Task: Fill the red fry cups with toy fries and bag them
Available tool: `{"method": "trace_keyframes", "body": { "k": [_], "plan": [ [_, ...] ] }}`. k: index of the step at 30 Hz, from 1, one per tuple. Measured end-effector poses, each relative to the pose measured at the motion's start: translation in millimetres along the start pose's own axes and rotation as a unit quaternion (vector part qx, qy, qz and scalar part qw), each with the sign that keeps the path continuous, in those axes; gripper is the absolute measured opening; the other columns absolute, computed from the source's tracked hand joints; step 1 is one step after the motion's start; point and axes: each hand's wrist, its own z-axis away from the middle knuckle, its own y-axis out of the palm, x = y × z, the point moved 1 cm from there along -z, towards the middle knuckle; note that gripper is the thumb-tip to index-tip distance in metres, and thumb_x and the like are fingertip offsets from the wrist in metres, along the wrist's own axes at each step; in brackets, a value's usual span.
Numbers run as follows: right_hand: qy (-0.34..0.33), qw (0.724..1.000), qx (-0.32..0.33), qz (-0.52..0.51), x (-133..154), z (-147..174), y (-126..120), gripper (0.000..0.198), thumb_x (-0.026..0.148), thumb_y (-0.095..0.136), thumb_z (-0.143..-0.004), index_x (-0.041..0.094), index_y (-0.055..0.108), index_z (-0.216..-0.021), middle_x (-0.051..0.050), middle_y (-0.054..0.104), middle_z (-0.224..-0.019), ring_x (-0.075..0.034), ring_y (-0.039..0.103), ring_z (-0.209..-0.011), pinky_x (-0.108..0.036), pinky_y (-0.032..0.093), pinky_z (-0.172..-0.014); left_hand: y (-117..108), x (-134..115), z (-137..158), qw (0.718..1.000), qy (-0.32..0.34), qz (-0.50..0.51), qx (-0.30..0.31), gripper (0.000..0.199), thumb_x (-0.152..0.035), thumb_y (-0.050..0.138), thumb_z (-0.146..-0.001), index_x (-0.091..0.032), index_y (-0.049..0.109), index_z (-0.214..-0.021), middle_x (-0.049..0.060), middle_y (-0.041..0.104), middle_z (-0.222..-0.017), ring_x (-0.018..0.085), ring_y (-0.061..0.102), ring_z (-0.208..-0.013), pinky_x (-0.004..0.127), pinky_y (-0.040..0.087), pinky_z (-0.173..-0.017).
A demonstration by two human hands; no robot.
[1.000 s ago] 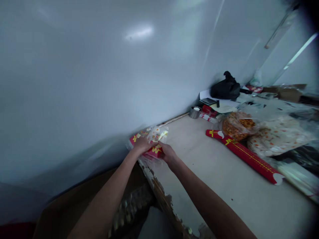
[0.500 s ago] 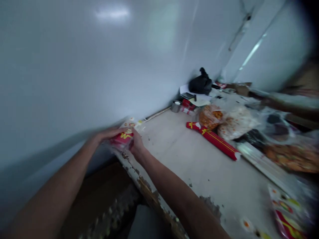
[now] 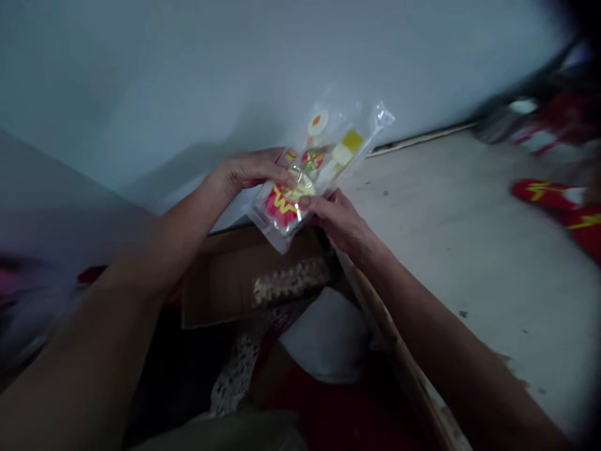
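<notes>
A clear plastic packet (image 3: 313, 158) of small toy food pieces is held up between both hands, tilted, near the pale wall. Inside show a red fries carton with a yellow zigzag, a fried-egg shape, a round slice and a yellow-and-white block. My left hand (image 3: 257, 169) grips its left side, the thumb lying over the front. On the lower right, my right hand (image 3: 340, 216) pinches the packet, thumb in front and fingers behind. Beneath the packet is an open cardboard box (image 3: 216, 282), with a clear-wrapped strip (image 3: 291, 282) of beige pieces in it.
The worn white table (image 3: 422, 213) lies to the right, its chipped edge running under my right forearm. A red item with yellow zigzags (image 3: 554, 203) and a grey roll (image 3: 498, 125) are on it. Below are a white cloth-like thing (image 3: 328, 338) and dark red fabric (image 3: 319, 407).
My view has swung left and down. Both hands have brought the packet away from the table's corner to above the cardboard box, still holding it.
</notes>
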Motion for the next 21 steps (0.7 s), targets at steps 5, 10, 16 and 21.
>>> {"method": "trace_keyframes", "body": {
  "k": [5, 10, 16, 21],
  "plan": [
    [0.099, 0.992, -0.057, -0.051, -114, 57, 103, 0.079, 0.027, 0.091, -0.050, 0.022, 0.052, -0.118, -0.004, 0.069, -0.118, -0.022, 0.065, -0.112, -0.038, 0.052, -0.099, -21, 116, 115, 0.986, -0.149, 0.059, 0.045, 0.045, 0.007, 0.071, -0.056, 0.000, 0.068, -0.100, 0.002, 0.077, -0.087, 0.024, 0.072, -0.089, 0.033, 0.056, -0.077],
    [0.203, 0.971, -0.121, 0.017, -255, 100, 149, 0.098, 0.026, 0.096, -0.035, 0.023, 0.043, -0.118, -0.005, 0.066, -0.120, -0.023, 0.063, -0.111, -0.036, 0.050, -0.100, 11, 258, 156, 0.978, -0.180, 0.073, 0.069, 0.039, 0.000, 0.077, -0.043, -0.012, 0.073, -0.081, 0.003, 0.078, -0.085, 0.031, 0.070, -0.094, 0.040, 0.057, -0.087],
    [0.291, 0.948, -0.106, 0.069, -302, 134, 142, 0.103, 0.023, 0.093, -0.034, 0.026, 0.046, -0.125, -0.004, 0.065, -0.121, -0.026, 0.063, -0.113, -0.041, 0.051, -0.096, 61, 348, 151, 0.992, -0.073, 0.106, -0.003, 0.068, -0.026, 0.089, -0.038, -0.022, 0.073, -0.104, 0.010, 0.064, -0.138, 0.028, 0.051, -0.135, 0.035, 0.037, -0.114],
    [0.339, 0.909, -0.070, 0.234, -263, 151, 115, 0.073, 0.038, 0.082, -0.064, 0.028, 0.049, -0.128, 0.000, 0.070, -0.097, -0.024, 0.068, -0.085, -0.037, 0.054, -0.077, 90, 372, 132, 0.972, -0.138, 0.181, -0.057, 0.053, -0.028, 0.085, -0.046, -0.023, 0.076, -0.098, 0.008, 0.076, -0.113, 0.027, 0.069, -0.108, 0.037, 0.052, -0.096]
  ]
}}
